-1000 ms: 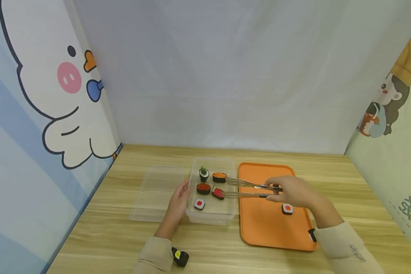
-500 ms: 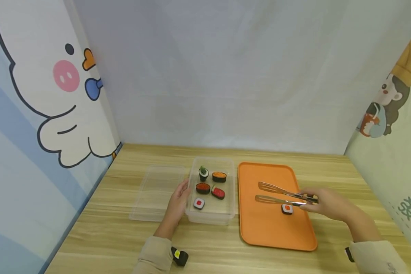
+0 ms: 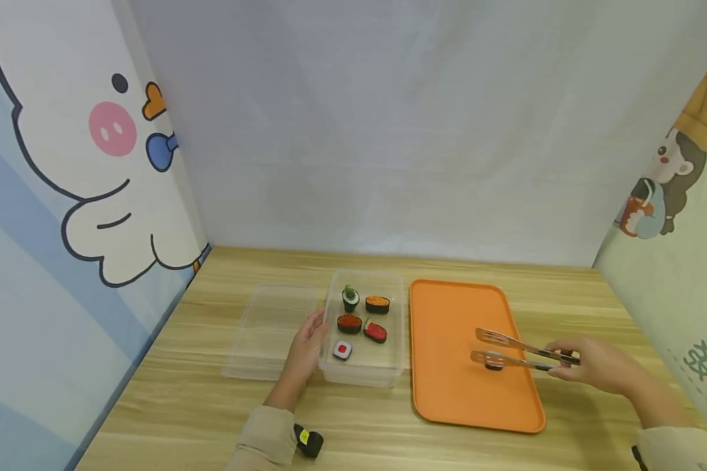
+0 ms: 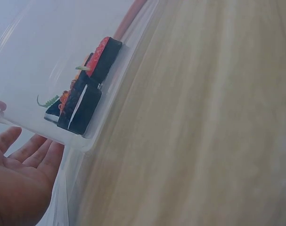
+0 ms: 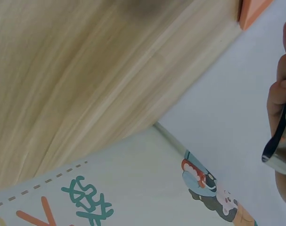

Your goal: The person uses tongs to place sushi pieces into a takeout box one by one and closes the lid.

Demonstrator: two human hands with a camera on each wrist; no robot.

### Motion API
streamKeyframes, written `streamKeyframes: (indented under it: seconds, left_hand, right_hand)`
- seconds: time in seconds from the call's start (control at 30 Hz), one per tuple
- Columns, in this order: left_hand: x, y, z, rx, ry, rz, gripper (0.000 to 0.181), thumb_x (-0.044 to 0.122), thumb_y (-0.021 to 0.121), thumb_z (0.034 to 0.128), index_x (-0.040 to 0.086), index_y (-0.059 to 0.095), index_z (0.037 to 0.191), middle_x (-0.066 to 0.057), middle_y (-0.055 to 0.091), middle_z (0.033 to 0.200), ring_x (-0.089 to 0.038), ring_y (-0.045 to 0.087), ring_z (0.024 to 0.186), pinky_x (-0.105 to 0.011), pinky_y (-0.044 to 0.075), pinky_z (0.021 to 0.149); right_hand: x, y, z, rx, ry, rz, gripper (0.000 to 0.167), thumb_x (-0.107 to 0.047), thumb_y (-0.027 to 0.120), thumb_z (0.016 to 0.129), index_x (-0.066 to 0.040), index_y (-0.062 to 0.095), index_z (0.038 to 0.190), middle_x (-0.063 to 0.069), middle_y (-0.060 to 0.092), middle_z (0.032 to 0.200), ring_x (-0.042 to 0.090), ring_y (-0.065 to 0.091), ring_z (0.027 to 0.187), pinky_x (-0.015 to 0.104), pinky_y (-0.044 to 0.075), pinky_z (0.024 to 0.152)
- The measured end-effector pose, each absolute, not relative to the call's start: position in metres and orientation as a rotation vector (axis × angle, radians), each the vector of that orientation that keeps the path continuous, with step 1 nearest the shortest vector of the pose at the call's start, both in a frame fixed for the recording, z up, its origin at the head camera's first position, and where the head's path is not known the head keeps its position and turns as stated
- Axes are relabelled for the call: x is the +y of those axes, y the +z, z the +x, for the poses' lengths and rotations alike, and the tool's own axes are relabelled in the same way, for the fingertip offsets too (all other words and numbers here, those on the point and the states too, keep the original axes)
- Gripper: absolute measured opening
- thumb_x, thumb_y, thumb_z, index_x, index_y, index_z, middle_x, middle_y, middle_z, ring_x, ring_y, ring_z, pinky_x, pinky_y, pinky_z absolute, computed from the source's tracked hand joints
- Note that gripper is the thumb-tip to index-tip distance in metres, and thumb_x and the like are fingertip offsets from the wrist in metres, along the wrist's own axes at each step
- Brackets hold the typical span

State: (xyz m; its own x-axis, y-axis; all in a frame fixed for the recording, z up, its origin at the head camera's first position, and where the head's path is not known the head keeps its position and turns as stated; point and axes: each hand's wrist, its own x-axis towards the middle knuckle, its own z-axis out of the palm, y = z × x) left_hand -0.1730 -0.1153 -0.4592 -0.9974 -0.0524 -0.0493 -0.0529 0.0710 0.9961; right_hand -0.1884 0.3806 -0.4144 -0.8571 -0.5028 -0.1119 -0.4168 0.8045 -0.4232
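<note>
My left hand (image 3: 308,347) holds the left wall of a clear plastic box (image 3: 362,374), fingers outside it and the thumb at its rim. Inside lie a green-topped roll (image 3: 350,298), an orange-topped sushi piece (image 3: 378,304), a red roe piece (image 3: 349,323), a red-topped piece (image 3: 375,331) and a white roll with a red centre (image 3: 342,350). My right hand (image 3: 595,364) grips metal tongs (image 3: 521,353) by the handle end. Their spread tips are over the orange tray (image 3: 465,399), the nearer one partly covering a sushi roll (image 3: 494,366) there.
A clear lid (image 3: 265,333) lies flat left of the box. Near the front of the wooden table (image 3: 171,405), beside the left sleeve, sits a black sushi piece (image 3: 309,441) with a yellow centre. Another dark piece (image 3: 639,456) shows partly beside the right sleeve.
The right hand has drawn the tongs rightward from above the box to over the sushi roll on the tray. The left hand has stayed at the box, whose pieces lie as before.
</note>
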Motion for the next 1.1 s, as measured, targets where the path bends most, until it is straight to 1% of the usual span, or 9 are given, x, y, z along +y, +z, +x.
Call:
streamKeyframes:
  seconds: [0.17,0.3,0.4,0.53,0.63,0.8,0.87,1.0,1.1]
  left_hand:
    - [-0.116,-0.459,-0.174,2.306,2.133,-0.108,0.046,0.013,0.044,0.1042,-0.004,0.036,0.147,-0.027,0.042,0.144,-0.041,0.039,0.132,-0.054,0.028,0.109]
    - [-0.116,-0.465,-0.178,2.306,2.126,-0.098,0.046,0.013,0.043,0.1042,-0.003,0.036,0.147,-0.028,0.042,0.144,-0.042,0.040,0.131,-0.055,0.029,0.109]
    - [-0.118,-0.477,-0.184,2.295,2.138,-0.094,0.046,0.013,0.044,0.1043,-0.003,0.036,0.147,-0.027,0.041,0.144,-0.042,0.039,0.131,-0.056,0.028,0.108]
    - [-0.119,-0.495,-0.192,2.297,2.151,-0.096,0.047,0.017,0.044,0.1048,0.001,0.036,0.148,-0.025,0.041,0.145,-0.040,0.039,0.132,-0.056,0.028,0.109]
    - [-0.119,-0.501,-0.194,2.311,2.149,-0.105,0.048,0.021,0.045,0.1047,0.004,0.037,0.149,-0.022,0.043,0.145,-0.038,0.041,0.132,-0.054,0.028,0.109]
    - [-0.120,-0.503,-0.194,2.320,2.152,-0.127,0.049,0.024,0.046,0.1042,0.006,0.038,0.149,-0.020,0.045,0.144,-0.037,0.041,0.132,-0.054,0.028,0.109]
    - [-0.120,-0.502,-0.193,2.323,2.150,-0.124,0.049,0.024,0.046,0.1044,0.006,0.038,0.149,-0.020,0.044,0.145,-0.037,0.041,0.132,-0.054,0.028,0.109]
    - [-0.121,-0.499,-0.191,2.309,2.151,-0.122,0.049,0.023,0.046,0.1044,0.005,0.037,0.149,-0.021,0.043,0.145,-0.037,0.040,0.133,-0.054,0.028,0.110]
    - [-0.121,-0.494,-0.189,2.296,2.151,-0.112,0.048,0.018,0.045,0.1045,0.000,0.036,0.148,-0.024,0.042,0.145,-0.040,0.039,0.132,-0.055,0.028,0.109]
  right_hand:
    - [0.392,-0.421,-0.187,2.755,-0.578,-0.682,0.042,-0.028,0.076,0.086,0.002,0.067,0.113,-0.009,0.056,0.081,0.002,0.041,0.058,0.025,0.037,0.050]
    - [0.399,-0.425,-0.186,2.758,-0.578,-0.643,0.045,-0.030,0.076,0.085,0.004,0.067,0.113,-0.005,0.061,0.086,0.003,0.044,0.062,0.026,0.040,0.053]
    - [0.404,-0.426,-0.184,2.749,-0.613,-0.606,0.047,-0.028,0.076,0.085,0.008,0.066,0.115,0.003,0.065,0.091,0.003,0.046,0.061,0.026,0.042,0.052]
    - [0.410,-0.428,-0.181,2.712,-0.713,-0.562,0.052,-0.025,0.077,0.084,0.014,0.063,0.116,0.022,0.067,0.099,0.004,0.041,0.050,0.026,0.043,0.046]
    - [0.411,-0.429,-0.179,2.670,-0.769,-0.531,0.054,-0.025,0.076,0.085,0.016,0.060,0.118,0.030,0.065,0.105,0.004,0.035,0.043,0.027,0.043,0.044]
    - [0.406,-0.428,-0.180,2.686,-0.715,-0.556,0.052,-0.029,0.073,0.088,0.012,0.063,0.119,0.027,0.066,0.107,0.005,0.027,0.046,0.026,0.041,0.051]
    - [0.404,-0.427,-0.181,2.704,-0.682,-0.578,0.050,-0.030,0.072,0.089,0.010,0.064,0.119,0.025,0.067,0.106,0.005,0.028,0.048,0.025,0.039,0.053]
    - [0.397,-0.424,-0.182,2.703,-0.698,-0.569,0.050,-0.030,0.072,0.089,0.009,0.064,0.120,0.023,0.067,0.107,0.005,0.031,0.049,0.026,0.038,0.050]
    - [0.392,-0.422,-0.182,2.697,-0.721,-0.558,0.049,-0.029,0.071,0.090,0.008,0.064,0.121,0.019,0.068,0.104,0.006,0.032,0.048,0.026,0.037,0.046]
